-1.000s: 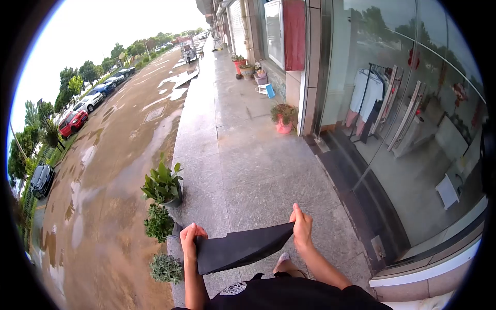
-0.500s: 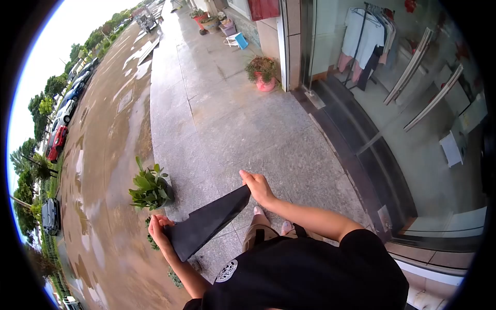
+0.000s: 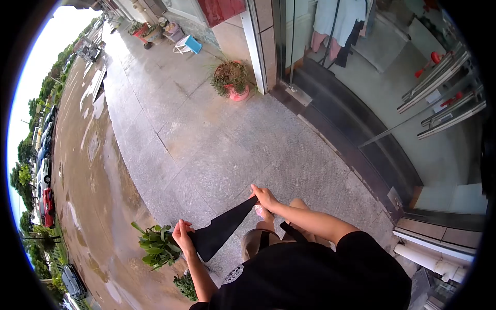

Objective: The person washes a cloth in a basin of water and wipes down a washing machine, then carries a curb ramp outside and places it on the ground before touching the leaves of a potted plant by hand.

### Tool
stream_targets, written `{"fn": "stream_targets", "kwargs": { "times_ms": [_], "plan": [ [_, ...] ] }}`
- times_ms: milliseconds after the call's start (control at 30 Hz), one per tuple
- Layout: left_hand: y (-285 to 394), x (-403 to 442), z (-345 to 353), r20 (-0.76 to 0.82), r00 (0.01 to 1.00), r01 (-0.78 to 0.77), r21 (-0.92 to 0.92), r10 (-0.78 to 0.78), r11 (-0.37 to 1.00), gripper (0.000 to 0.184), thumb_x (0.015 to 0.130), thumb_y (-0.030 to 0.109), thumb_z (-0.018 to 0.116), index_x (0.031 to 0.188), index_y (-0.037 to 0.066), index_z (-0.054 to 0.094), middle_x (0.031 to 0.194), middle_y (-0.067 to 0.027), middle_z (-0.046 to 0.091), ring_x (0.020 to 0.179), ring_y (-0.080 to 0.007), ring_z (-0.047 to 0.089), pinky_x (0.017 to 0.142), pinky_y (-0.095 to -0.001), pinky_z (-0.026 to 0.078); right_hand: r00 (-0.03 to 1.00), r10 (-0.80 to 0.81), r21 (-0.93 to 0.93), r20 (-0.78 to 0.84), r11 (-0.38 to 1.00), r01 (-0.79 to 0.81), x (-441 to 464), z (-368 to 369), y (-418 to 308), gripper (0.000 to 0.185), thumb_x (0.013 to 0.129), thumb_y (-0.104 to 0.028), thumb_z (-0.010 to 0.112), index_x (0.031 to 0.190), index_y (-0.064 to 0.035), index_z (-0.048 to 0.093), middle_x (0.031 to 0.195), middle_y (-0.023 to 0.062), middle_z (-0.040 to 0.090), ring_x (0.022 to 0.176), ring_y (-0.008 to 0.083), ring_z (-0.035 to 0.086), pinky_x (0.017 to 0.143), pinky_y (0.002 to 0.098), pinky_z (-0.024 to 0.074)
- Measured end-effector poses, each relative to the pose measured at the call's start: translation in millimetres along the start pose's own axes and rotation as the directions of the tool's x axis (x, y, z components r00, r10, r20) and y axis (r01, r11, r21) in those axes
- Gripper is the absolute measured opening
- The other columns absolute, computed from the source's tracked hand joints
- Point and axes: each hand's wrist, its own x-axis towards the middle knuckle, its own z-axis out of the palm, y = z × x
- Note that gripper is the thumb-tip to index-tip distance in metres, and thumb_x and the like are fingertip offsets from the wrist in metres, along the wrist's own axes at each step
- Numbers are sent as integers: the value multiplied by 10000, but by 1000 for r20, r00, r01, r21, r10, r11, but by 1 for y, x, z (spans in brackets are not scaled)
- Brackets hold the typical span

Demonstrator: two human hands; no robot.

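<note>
A: What fills most of the view?

B: The paved walkway (image 3: 206,139), through the middle, with a glass front (image 3: 408,144) at two o'clock.

A: Then what, going smaller?

B: A leafy plant (image 3: 157,247) between seven and eight o'clock, and a red-potted plant (image 3: 231,82) just short of twelve.

A: Where's the black sheet (image 3: 221,231)?

B: Between six and seven o'clock, held up above the paving, broad at its left end and narrowing to the right.

A: And the hands?

B: The left hand (image 3: 183,238), at seven, grips the broad end, near the leafy plant. The right hand (image 3: 264,199), nearer five, pinches the narrow tip.

A: How far along, would you say?

B: Lifted and spread between both hands: I'd call that much done. Neither end is let go, and it isn't set down. Whether it's folded I can't tell, so how much is left stays unclear.
</note>
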Motion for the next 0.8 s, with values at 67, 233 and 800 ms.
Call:
{"fn": "stream_targets", "kwargs": {
  "times_ms": [67, 233, 800],
  "plan": [
    [8, 47, 19, 68, 997, 36, 30, -38, 999, 335, 899, 270, 515, 704, 6, 582, 585, -16, 532, 478, -78, 470, 480, -210, 369, 998, 13, 72, -61, 997, -8, 23, -4, -14, 533, 887, -470, 426, 773, 20, 601, 710, 74, 589, 682, 154, 590, 593, 275, 509],
    [25, 154, 82, 206, 977, 28, 161, -61, 987, 323, 905, 264, 502, 753, -1, 606, 576, 10, 501, 486, -62, 455, 466, -196, 352, 989, 57, 208, -137, 978, -28, 85, -18, -36, 532, 884, -482, 422, 759, 9, 585, 749, 89, 596, 714, 172, 599, 628, 307, 538],
    [-81, 501, 458, 699, 488, -113, 644, -522, 757, 310, 882, 284, 506, 752, 40, 645, 543, 14, 465, 490, -70, 459, 464, -216, 351, 769, 385, 618, -510, 786, 17, 314, -125, -21, 523, 853, -481, 487, 869, 34, 578, 713, 106, 532, 668, 202, 581, 528, 324, 540]
  ]
}}
